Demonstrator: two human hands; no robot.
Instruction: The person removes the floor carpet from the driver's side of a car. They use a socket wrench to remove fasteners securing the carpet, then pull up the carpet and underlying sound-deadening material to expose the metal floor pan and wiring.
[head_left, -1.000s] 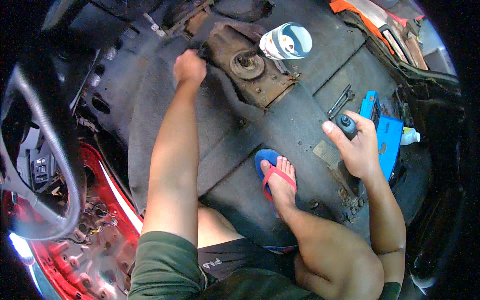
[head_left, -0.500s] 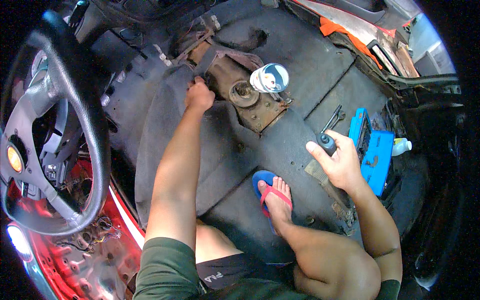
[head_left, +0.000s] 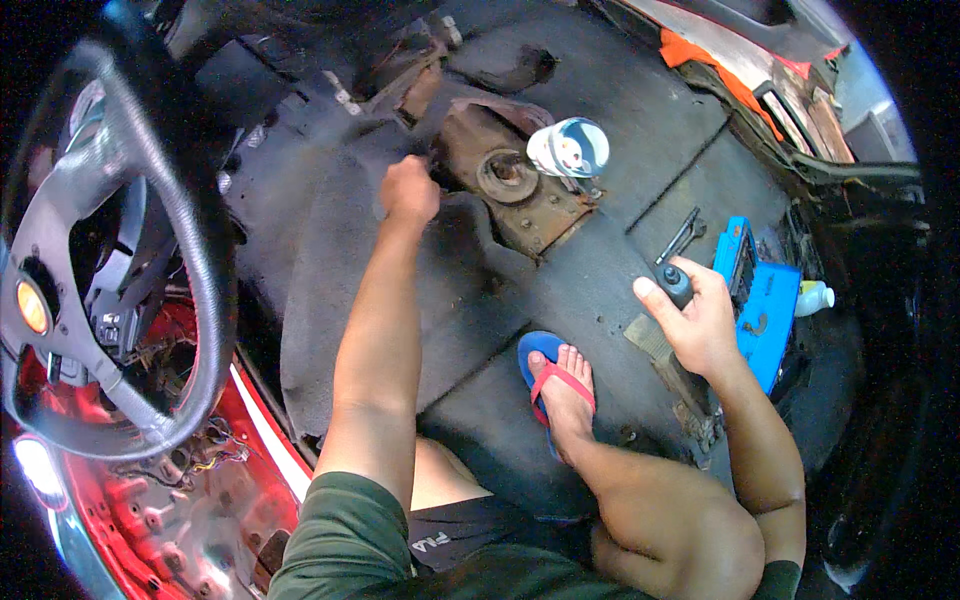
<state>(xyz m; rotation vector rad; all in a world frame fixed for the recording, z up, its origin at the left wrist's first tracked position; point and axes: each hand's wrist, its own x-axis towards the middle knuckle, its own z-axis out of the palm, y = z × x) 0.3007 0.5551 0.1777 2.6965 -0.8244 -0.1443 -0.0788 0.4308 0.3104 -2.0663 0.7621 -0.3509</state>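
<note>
My left hand (head_left: 410, 192) is closed at the edge of the dark carpet (head_left: 340, 230), beside the rusty metal tunnel plate (head_left: 535, 222) with its round opening; its fingertips are hidden. My right hand (head_left: 690, 315) grips a dark handled tool (head_left: 672, 284) over the floor mat, left of a blue plastic case (head_left: 770, 315). Metal wrenches (head_left: 688, 232) lie just beyond that hand. A white can (head_left: 548, 150) sits beside the round opening.
The steering wheel (head_left: 190, 280) and red door shell (head_left: 150, 520) are at left. An orange cloth (head_left: 700, 70) lies on the far sill. A small bottle (head_left: 813, 298) is right of the case. My sandaled foot (head_left: 555, 395) rests on the floor.
The view has shifted, bringing more of the steering wheel into sight. My left hand stays closed at the carpet edge, and my right hand keeps the dark tool.
</note>
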